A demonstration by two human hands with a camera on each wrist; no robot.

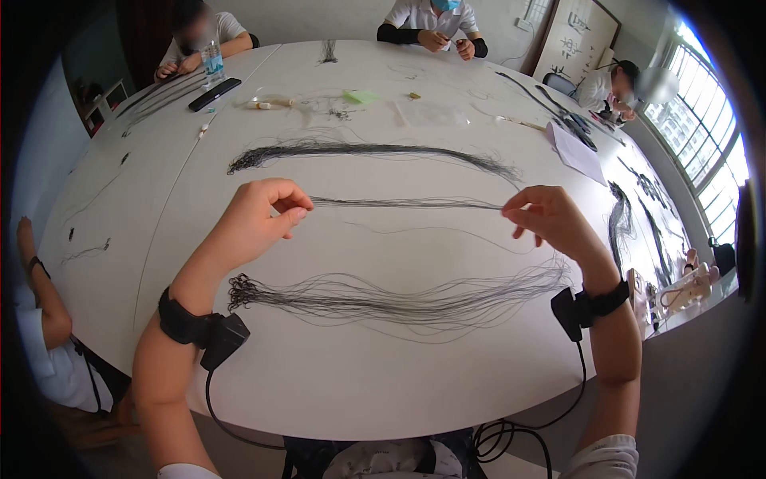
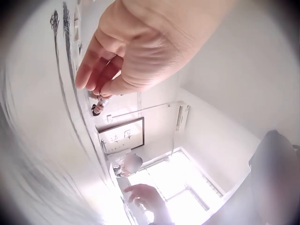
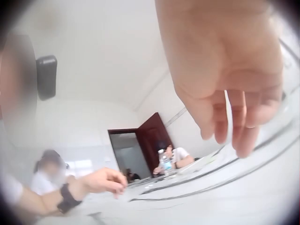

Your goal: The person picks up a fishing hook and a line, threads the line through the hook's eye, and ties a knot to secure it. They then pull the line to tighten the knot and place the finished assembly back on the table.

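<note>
A thin bundle of dark, hair-like strands (image 1: 407,203) stretches nearly straight between my two hands in the head view. My left hand (image 1: 267,209) pinches its left end between thumb and fingertips. At the other end, my right hand (image 1: 549,217) pinches it with thumb and forefinger, the other fingers loosely bent. Nearer my body lies a wider, spread bundle of strands (image 1: 383,302) with a curled clump at its left end. Beyond my hands, a denser dark bundle (image 1: 367,149) lies sideways. One loose strand (image 1: 447,230) curves over the table below the held bundle.
On the white table (image 1: 335,383) are a black case (image 1: 215,94), a water bottle (image 1: 212,62), a clear plastic sheet (image 1: 435,113) and paper (image 1: 576,153). More strands lie at right. Several people sit around the table. A cable (image 1: 558,415) hangs from each wrist camera.
</note>
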